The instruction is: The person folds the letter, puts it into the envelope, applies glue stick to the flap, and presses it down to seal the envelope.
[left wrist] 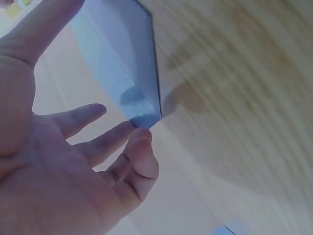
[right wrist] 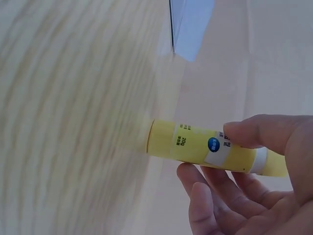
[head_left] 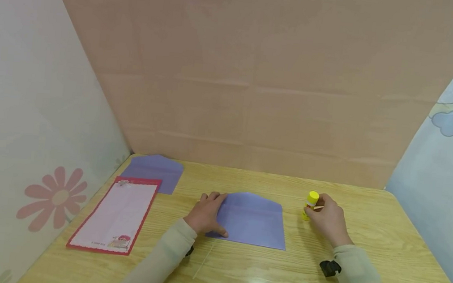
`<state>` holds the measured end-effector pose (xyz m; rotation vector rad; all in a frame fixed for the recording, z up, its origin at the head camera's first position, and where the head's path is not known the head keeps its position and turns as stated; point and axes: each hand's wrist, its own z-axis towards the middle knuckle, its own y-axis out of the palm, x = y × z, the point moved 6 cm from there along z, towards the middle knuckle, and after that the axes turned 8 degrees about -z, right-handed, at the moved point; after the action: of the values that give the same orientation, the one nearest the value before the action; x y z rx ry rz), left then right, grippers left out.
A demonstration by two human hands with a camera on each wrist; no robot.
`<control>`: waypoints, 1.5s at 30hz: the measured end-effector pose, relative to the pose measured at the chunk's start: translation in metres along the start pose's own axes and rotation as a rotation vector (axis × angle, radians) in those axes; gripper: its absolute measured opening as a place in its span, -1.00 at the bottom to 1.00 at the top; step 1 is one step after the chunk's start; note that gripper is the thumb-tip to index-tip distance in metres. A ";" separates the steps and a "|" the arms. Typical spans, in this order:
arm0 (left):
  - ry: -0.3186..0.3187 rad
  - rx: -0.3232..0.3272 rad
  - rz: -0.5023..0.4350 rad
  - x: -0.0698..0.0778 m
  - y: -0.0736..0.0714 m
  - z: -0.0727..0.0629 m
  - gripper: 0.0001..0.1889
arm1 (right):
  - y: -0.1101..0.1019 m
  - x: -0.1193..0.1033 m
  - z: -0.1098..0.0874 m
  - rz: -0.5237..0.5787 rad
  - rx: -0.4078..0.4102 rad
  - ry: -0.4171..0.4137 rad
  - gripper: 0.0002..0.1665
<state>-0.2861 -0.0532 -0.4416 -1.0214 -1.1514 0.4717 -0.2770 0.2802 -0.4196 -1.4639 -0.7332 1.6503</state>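
A purple envelope (head_left: pixel 252 224) lies on the table with its flap pointing away from me. My left hand (head_left: pixel 206 214) rests at its left side, thumb near the lower left corner and fingers spread by the upper one. In the left wrist view, fingertips (left wrist: pixel 143 137) reach the corner of the envelope (left wrist: pixel 129 63). My right hand (head_left: pixel 330 217) holds a yellow glue stick (head_left: pixel 311 203) between thumb and fingers, to the right of the envelope. The glue stick (right wrist: pixel 195 144) stands upright with its cap on, its base right at the tabletop.
Another purple envelope (head_left: pixel 170 179) lies at the back left, partly under a red-bordered sheet of letter paper (head_left: pixel 117 213). A thin pale strip (head_left: pixel 203 261) lies on the wooden table (head_left: pixel 239 268) in front. A brown backdrop (head_left: pixel 256 81) stands behind, with patterned side panels.
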 end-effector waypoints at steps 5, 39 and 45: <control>0.003 0.021 0.038 0.002 0.000 -0.002 0.20 | 0.001 0.001 0.001 -0.005 -0.013 0.005 -0.45; 0.006 -0.064 0.217 0.024 0.014 -0.016 -0.37 | 0.066 -0.084 -0.036 -0.343 -0.351 -0.327 -0.41; -0.016 -0.079 0.290 0.039 0.020 -0.019 -0.20 | 0.074 -0.102 -0.044 -0.362 -0.317 -0.345 -0.41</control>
<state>-0.2506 -0.0208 -0.4395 -1.2635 -1.0466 0.6684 -0.2459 0.1513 -0.4357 -1.1680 -1.4177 1.5637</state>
